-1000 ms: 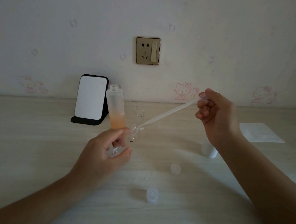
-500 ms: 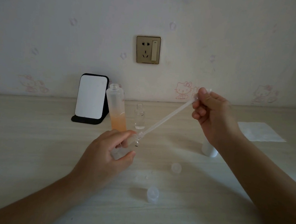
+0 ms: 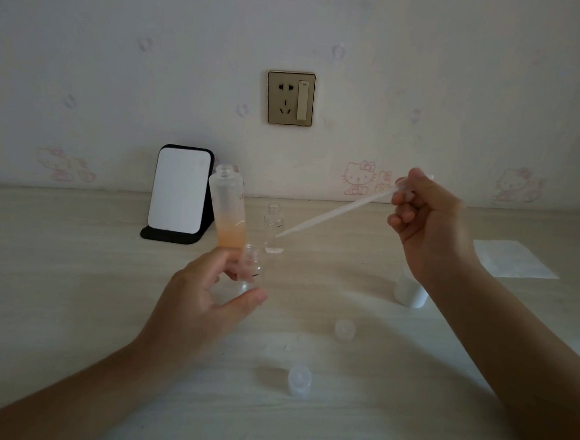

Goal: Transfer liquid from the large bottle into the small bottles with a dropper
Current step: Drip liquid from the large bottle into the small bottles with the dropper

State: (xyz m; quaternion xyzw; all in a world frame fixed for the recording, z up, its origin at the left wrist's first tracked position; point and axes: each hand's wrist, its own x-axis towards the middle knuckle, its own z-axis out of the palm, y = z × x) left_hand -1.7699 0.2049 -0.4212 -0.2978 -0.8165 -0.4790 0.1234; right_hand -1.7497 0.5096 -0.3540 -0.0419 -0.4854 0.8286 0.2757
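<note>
Dropper (image 3: pixel 337 213), lt wood table (image 3: pixel 72 273), wall socket (image 3: pixel 290 98)

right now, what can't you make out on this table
Head view only:
- dropper bulb: buried in the right hand's fingers.
- held small bottle's base and fill level: covered by the left hand.
- white container: top hidden behind the right wrist.
- liquid inside the dropper: too pale to tell.

Two bare arms show, nothing worn on either as far as the frame reaches. The left forearm (image 3: pixel 73 400) and left hand (image 3: pixel 204 303) are uncovered; so are the right forearm (image 3: pixel 519 356) and right hand (image 3: pixel 428 229), whose fingernails (image 3: pixel 406 215) are short and plain.
</note>
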